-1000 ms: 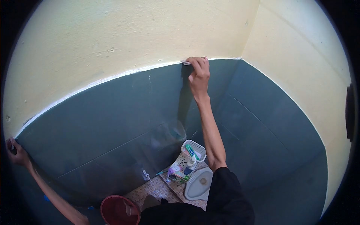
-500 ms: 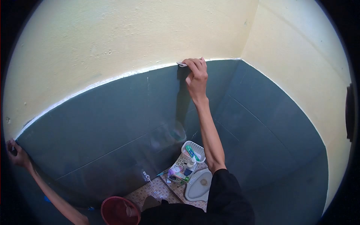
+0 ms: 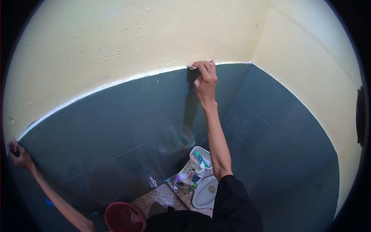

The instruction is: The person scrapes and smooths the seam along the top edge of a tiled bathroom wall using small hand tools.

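My right hand (image 3: 206,79) is raised to the top edge of the dark grey-green tiles (image 3: 116,123). Pinched in its fingers is a small folded piece of sandpaper (image 3: 191,67), pale outside with a grey inner side, right at the white seam (image 3: 131,77) between tile and cream wall (image 3: 154,34). Out at the far left, my left hand (image 3: 21,156) is at the end of that seam. Its fingers are curled in, and I cannot tell what, if anything, is inside them.
Below are a red bucket (image 3: 112,218), a squat toilet (image 3: 204,199) and a white plastic basket (image 3: 192,168) of toiletries. A tap (image 3: 153,181) sticks out low on the tiles. To the right, the walls meet in a corner (image 3: 252,63).
The view has shifted slightly, so wall and right hand appear a little further right. Against the seam, both hands are in nearly the same places, and the right still grips the sandpaper.
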Demonstrator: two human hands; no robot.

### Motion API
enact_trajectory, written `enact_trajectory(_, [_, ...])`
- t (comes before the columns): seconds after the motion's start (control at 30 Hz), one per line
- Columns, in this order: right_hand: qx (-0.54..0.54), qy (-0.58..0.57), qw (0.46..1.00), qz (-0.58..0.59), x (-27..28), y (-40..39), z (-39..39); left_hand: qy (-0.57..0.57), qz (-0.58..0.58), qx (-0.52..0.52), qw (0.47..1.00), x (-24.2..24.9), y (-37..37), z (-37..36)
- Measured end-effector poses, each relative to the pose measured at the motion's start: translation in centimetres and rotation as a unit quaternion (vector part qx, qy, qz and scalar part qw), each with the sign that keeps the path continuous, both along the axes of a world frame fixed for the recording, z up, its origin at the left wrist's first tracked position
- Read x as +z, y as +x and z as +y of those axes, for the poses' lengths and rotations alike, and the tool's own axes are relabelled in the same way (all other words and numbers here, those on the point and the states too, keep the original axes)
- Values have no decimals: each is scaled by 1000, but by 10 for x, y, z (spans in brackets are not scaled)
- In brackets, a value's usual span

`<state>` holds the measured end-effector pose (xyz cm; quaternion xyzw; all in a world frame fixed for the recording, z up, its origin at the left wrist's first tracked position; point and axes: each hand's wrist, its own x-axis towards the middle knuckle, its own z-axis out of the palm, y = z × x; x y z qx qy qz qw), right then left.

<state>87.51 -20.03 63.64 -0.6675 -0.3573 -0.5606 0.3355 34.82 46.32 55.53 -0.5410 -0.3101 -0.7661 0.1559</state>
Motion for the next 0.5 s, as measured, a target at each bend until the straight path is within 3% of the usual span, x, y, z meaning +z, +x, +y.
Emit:
enact_trajectory(0.2, [28,-27,999,-4,8,-10,5,-21,-6,-9,1000,-2,0,3])
enact_trajectory(0.27, [84,-70,994,-11,10,-14,6,-21,-1,-13,1000,-8,-2,12])
enact_trajectory(0.37, [24,-19,999,24,9,2,-1,8,12,-11,1000,-5,-7,16])
enact_trajectory(0.5, [26,-71,997,-11,11,-14,9,7,-4,-28,1000,-5,-2,7])
